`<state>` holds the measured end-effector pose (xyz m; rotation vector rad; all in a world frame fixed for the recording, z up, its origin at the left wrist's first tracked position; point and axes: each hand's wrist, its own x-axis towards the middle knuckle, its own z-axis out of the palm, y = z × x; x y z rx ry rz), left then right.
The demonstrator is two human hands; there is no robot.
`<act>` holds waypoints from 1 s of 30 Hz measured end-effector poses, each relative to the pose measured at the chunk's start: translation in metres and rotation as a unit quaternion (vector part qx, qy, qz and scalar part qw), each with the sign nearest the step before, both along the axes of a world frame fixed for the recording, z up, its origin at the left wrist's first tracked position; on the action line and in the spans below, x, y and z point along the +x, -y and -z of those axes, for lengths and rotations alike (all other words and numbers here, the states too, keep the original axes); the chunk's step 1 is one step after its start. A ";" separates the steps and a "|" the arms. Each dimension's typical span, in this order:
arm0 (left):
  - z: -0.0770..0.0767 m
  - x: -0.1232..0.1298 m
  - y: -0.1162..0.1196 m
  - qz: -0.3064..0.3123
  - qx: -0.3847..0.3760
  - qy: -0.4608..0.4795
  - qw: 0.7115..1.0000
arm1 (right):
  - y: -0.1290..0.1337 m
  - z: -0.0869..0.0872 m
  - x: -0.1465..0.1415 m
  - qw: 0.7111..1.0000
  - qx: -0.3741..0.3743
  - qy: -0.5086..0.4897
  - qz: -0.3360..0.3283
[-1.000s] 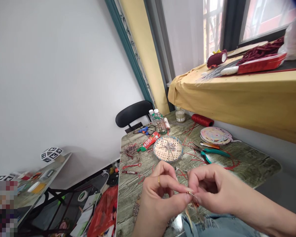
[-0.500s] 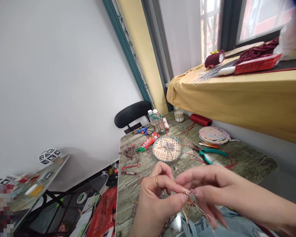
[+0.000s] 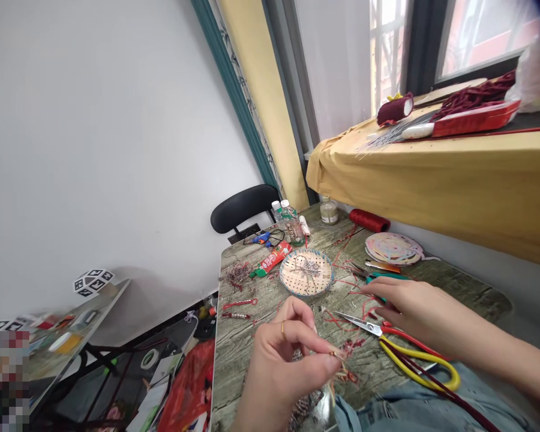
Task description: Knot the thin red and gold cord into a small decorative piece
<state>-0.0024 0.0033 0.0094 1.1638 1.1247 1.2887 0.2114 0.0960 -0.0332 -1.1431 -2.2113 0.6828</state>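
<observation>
My left hand [image 3: 292, 360] is closed in a pinch, thumb against forefinger, on thin cords with small knots [image 3: 347, 354]; their loose ends hang below the fingertips. My right hand [image 3: 414, 306] is off the cords, fingers stretched out and apart, above the table beside the teal-handled pliers [image 3: 389, 277], which it partly covers. Just below that hand lie scissors [image 3: 402, 354] with yellow and red handles, blades pointing left. Loose red cord [image 3: 339, 318] trails on the wood between the blades and the round woven basket [image 3: 306, 288].
On the wooden table [image 3: 252, 342] are a red-green tube [image 3: 272, 258], plastic bottles [image 3: 292, 225], a glass jar [image 3: 328, 211], a red thread spool [image 3: 369, 219] and a round pale coil [image 3: 395, 248]. A yellow-draped sill [image 3: 423, 186] borders the right. A black chair [image 3: 245, 207] stands behind.
My right hand has let go of the cords and moved right and up toward the pliers, uncovering the scissors. My left hand keeps its pinch in nearly the same place.
</observation>
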 end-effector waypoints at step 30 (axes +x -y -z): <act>0.003 -0.003 0.003 -0.029 0.150 -0.266 0.952 | 0.040 -0.034 -0.028 0.956 -0.249 -0.097 -0.120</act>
